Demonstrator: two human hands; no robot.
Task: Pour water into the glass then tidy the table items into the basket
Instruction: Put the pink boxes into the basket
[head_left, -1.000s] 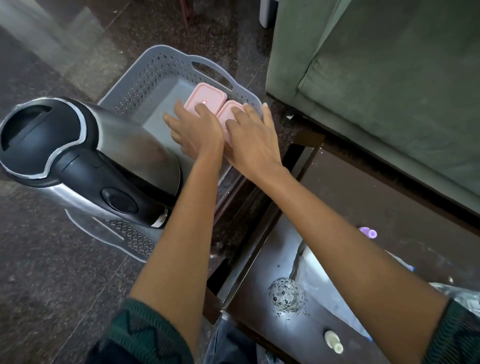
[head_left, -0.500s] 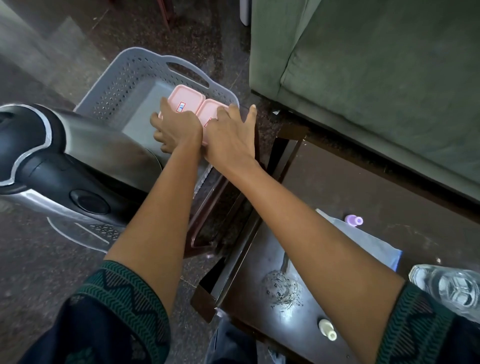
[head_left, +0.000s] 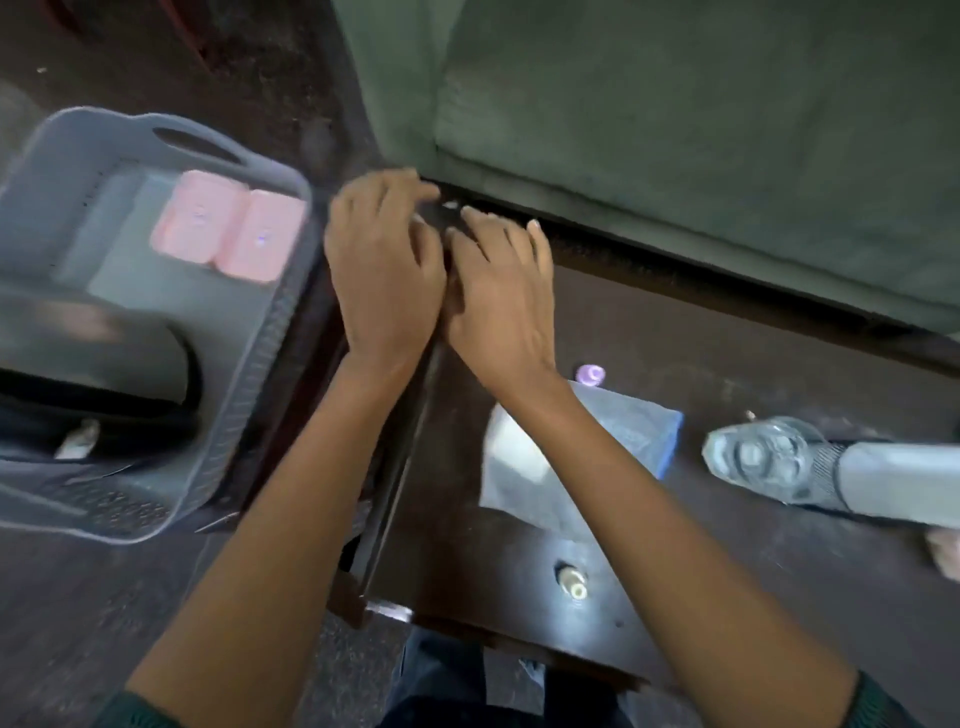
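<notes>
Two pink lidded boxes (head_left: 228, 231) lie side by side in the grey plastic basket (head_left: 270, 332) on the floor at the left. The kettle (head_left: 93, 374), steel with a black handle, sits in the basket's near part. My left hand (head_left: 382, 275) and my right hand (head_left: 501, 301) hover empty with relaxed fingers over the dark table's (head_left: 727, 364) left edge, side by side and touching. A glass (head_left: 763, 460) stands on the table at the right. A grey-blue cloth (head_left: 613, 447) lies partly under my right forearm.
A small purple cap (head_left: 590, 374) and a small cream bottle (head_left: 571, 582) stand on the table. A green sofa (head_left: 675, 130) runs along the table's far side. A grey object (head_left: 898, 483) reaches in from the right beside the glass.
Both hands have let go of the pink boxes and drawn back right, out of the basket to the table's edge. The view has swung right and blurred.
</notes>
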